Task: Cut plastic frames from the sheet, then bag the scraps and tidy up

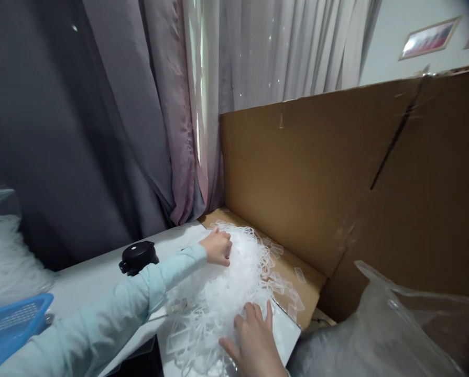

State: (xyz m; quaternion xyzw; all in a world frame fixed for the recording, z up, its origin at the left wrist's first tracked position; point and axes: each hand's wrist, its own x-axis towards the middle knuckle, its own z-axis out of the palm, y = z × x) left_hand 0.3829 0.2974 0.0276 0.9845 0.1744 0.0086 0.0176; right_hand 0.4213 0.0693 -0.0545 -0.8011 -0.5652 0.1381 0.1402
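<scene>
Hands are apart: right hand (253,335) spread with loose fingers, left hand (217,246) curled, and honestly I can't tell if the left has anything in it, since the fingertips are hidden. Biggest thing nearby is the cardboard wall (289,173), handy as a backstop on that side. Right of the right hand there's a clear bag (356,335), so I'd watch the wrist doesn't snag it. Then the pile (234,285), clear plastic bits heaped between the two hands and spilling onto a flap (313,290). Stuff looks springy and tangly, so I'd tease it from the edges with light fingers instead of grabbing fistfuls, letting the open palm steady the near side. Last, the strays (299,275) on the flap: probably worth nudging in gently before they slide off.
</scene>
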